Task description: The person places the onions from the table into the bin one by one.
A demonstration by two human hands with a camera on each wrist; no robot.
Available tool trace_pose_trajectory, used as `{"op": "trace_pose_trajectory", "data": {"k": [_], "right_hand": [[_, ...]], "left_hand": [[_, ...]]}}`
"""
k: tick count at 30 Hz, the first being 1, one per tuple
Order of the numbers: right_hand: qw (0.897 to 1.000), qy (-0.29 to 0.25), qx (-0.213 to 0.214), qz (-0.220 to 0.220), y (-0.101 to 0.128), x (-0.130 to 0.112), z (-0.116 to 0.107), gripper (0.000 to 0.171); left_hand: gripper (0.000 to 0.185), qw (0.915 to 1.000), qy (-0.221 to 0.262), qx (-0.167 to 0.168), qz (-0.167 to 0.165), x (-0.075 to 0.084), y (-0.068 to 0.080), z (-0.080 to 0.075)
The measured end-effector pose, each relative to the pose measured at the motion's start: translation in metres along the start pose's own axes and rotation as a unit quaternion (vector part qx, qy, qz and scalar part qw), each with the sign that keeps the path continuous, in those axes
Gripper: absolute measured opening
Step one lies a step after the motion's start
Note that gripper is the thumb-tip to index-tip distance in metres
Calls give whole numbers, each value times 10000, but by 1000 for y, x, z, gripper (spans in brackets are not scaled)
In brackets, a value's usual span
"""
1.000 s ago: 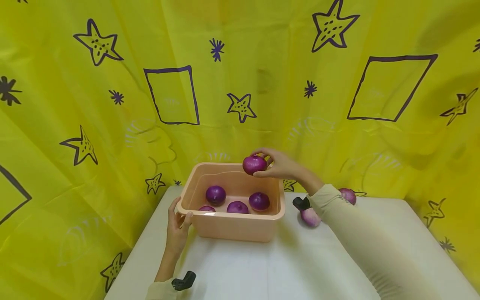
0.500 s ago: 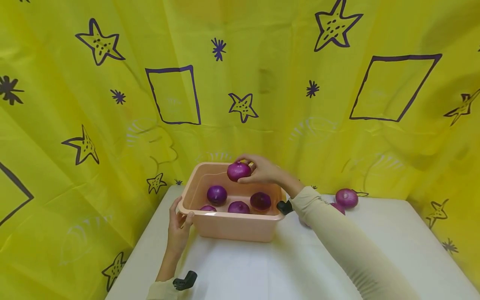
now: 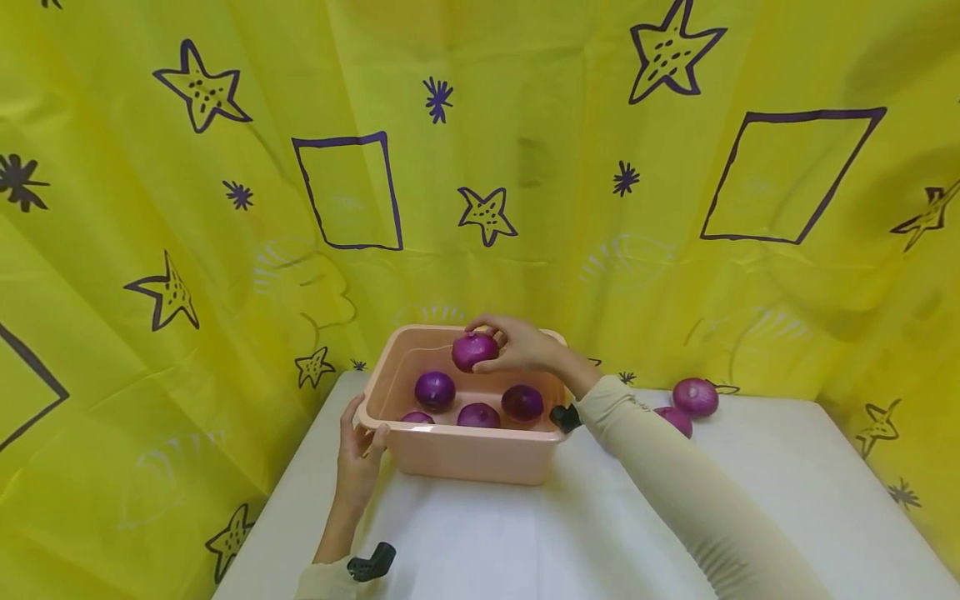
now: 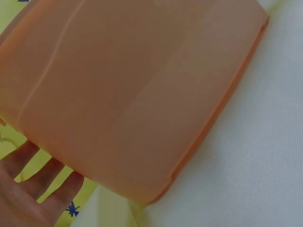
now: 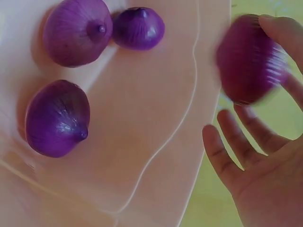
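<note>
A peach plastic tub [image 3: 468, 457] stands on the white table with several red onions inside, among them one at the left [image 3: 435, 390] and one at the right [image 3: 522, 402]. My left hand [image 3: 357, 467] holds the tub's front left corner, thumb at the front and fingers along the side; in the left wrist view the fingers [image 4: 61, 189] touch its outer wall. Over the tub's back part, my right hand [image 3: 521, 346] pinches another red onion [image 3: 474, 352] between thumb and fingers. That onion looks blurred in the right wrist view [image 5: 251, 61].
Right of the tub, red onions lie on the table [image 3: 750, 483], one near the back [image 3: 696, 397] and one [image 3: 675, 421] partly behind my right sleeve. A yellow curtain [image 3: 480, 150] with drawn stars hangs behind the table and along its sides.
My right hand has carried its onion leftward and slightly down, from the tub's back right to above its middle. My left hand stays at the corner of the tub.
</note>
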State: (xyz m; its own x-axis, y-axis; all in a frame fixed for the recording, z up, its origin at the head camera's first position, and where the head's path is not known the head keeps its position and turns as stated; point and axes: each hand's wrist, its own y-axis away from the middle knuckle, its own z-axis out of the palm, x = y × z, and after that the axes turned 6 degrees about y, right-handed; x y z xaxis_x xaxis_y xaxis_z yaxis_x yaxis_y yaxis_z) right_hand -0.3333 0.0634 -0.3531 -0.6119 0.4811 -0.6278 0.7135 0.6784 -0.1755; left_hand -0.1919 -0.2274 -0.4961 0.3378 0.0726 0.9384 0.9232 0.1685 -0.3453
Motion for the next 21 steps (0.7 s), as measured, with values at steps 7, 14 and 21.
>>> {"op": "trace_pose_trajectory", "data": {"k": [7,14,21], "right_hand": [[9996,249,0,-121,-1,1,-1,75],[9992,269,82,-283,-1,1,-3,74],[9990,328,225,-185,10,2,-14,75]], "left_hand": [[66,10000,-39,31,-24,-1,0,0],[67,10000,16,39,-1,-2,0,0],[66,10000,-29,58,-42,-3,0,0]]}}
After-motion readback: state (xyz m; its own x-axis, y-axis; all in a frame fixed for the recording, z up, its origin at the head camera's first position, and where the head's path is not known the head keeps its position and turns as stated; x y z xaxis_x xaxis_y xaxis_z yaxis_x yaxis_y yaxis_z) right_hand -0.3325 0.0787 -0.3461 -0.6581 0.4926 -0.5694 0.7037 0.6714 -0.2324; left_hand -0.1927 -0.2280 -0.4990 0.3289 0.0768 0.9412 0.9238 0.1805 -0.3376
